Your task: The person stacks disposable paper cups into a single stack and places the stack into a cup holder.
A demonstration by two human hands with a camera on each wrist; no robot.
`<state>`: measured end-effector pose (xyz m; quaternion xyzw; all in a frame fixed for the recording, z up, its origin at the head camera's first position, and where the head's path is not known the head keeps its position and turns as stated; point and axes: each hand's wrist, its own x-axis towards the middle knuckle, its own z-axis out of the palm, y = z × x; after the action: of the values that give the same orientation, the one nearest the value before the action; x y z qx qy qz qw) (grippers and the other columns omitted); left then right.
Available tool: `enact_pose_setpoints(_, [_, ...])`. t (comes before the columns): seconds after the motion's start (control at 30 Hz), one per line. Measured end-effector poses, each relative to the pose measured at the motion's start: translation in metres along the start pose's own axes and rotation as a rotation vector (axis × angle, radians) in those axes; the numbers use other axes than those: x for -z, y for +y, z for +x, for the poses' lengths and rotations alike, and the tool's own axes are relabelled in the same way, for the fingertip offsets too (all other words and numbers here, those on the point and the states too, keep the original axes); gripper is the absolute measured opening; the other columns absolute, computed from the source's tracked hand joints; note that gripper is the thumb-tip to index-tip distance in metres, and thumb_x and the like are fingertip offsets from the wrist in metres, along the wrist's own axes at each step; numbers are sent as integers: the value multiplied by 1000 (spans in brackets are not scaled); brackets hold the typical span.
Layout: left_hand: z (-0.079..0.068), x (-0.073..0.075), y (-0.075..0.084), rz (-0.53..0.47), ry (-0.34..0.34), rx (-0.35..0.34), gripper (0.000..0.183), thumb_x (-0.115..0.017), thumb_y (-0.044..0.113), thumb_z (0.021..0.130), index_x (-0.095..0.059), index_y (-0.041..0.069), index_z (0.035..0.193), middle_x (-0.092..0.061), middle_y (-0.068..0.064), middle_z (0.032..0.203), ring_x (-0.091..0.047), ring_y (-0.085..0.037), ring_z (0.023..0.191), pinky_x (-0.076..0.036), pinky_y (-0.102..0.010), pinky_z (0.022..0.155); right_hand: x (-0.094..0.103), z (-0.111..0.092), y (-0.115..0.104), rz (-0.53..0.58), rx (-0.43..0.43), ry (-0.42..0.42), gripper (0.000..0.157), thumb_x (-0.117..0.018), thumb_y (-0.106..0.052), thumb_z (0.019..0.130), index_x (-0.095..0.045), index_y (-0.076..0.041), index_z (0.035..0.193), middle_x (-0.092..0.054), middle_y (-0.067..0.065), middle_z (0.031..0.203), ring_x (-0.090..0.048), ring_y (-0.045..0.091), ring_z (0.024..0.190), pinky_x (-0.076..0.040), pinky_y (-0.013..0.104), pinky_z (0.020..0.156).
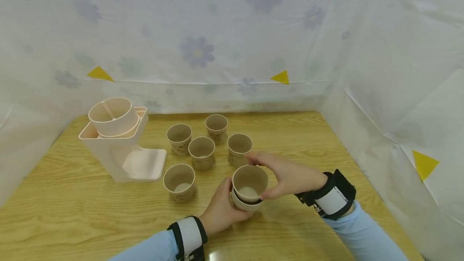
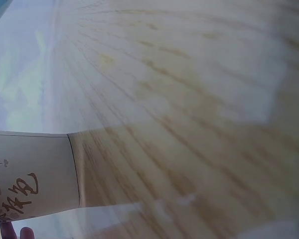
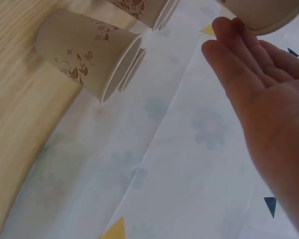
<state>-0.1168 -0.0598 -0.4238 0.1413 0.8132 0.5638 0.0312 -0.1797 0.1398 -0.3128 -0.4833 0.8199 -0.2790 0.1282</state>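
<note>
The left hand [image 1: 220, 214] is gripping the lower paper cups [image 1: 247, 206]; the right hand [image 1: 291, 175], fingers wide, is pinching the top paper cup [image 1: 250, 181] above them. The step is seemingly nesting or unstacking, the next move needing steady lower support, while more paper cups [image 1: 202, 160] are standing beyond.

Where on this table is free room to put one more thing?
The table looks bare at back right, between the right hand and right sheet, and at front left, between the beige holder and left sleeve. It is crowded in the middle, with five standing cups.
</note>
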Motion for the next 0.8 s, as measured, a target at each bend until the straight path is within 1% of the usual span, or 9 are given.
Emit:
enact_pose_setpoints(0.17, [0, 0, 3, 0, 7, 11, 72, -81, 21, 65, -43, 1, 123, -52, -15, 119, -47, -27, 111, -35, -55, 98, -5, 1, 2, -49, -18, -43, 84, -74, -16, 70, -34, 1, 142, -53, 7, 122, -48, 18, 117, -43, 46, 100])
enact_pose_setpoints(0.3, [1, 0, 4, 4, 10, 12, 70, -81, 20, 65, -43, 1, 121, -52, -15, 118, -47, -27, 111, -36, -56, 97, -6, 2, 3, -83, -35, -83, 84, -75, -20, 71, -35, 1, 142, -53, 10, 127, -47, 20, 118, -44, 46, 99])
enact_pose_setpoints(0.37, [1, 0, 4, 7, 13, 7, 69, -81, 20, 65, -43, 1, 120, -53, -15, 117, -48, -27, 111, -36, -56, 97, -5, 4, 5, -67, -66, -77, 85, -75, -26, 73, -35, 1, 142, -51, 14, 133, -46, 23, 122, -42, 48, 101])
enact_pose_setpoints(0.43, [1, 0, 3, 7, 14, 6, 70, -81, 21, 65, -44, 1, 120, -53, -15, 118, -48, -27, 111, -36, -56, 98, -2, 7, 8, -47, -114, -24, 84, -74, -32, 76, -35, 2, 142, -50, 18, 136, -45, 28, 126, -40, 51, 103])
enact_pose_setpoints(0.47, [1, -1, 3, 7, 16, 7, 70, -81, 21, 64, -44, 2, 120, -53, -15, 118, -49, -27, 110, -36, -56, 97, -1, 11, 11, -44, -137, 20, 84, -73, -35, 77, -35, 3, 142, -49, 21, 137, -45, 31, 126, -39, 53, 103])
enact_pose_setpoints(0.57, [1, -1, 3, 4, 14, 13, 71, -81, 23, 65, -44, 2, 121, -53, -15, 118, -49, -27, 111, -36, -57, 98, 0, 26, 26, -53, -255, 177, 85, -70, -39, 79, -35, 4, 142, -46, 24, 140, -43, 36, 128, -38, 55, 103])
enact_pose_setpoints(0.63, [1, -1, 3, -2, 10, 18, 71, -81, 23, 65, -44, 2, 122, -53, -15, 119, -49, -28, 111, -36, -57, 98, -1, 37, 40, -63, -322, 248, 87, -70, -40, 78, -34, 6, 143, -44, 27, 142, -42, 39, 128, -38, 55, 103])
enact_pose_setpoints(0.7, [0, -1, 3, -4, 7, 23, 71, -81, 24, 65, -44, 2, 122, -53, -15, 119, -49, -28, 112, -36, -57, 98, -4, 48, 54, -70, -397, 267, 91, -70, -43, 77, -32, 6, 144, -42, 28, 143, -41, 40, 129, -39, 54, 103])
enact_pose_setpoints(0.8, [0, -1, 3, 2, 10, 23, 71, -81, 24, 65, -44, 3, 121, -53, -14, 119, -48, -28, 112, -37, -56, 98, -8, 62, 70, -57, -458, 248, 98, -71, -47, 74, -30, 7, 144, -40, 29, 144, -40, 40, 129, -39, 53, 104])
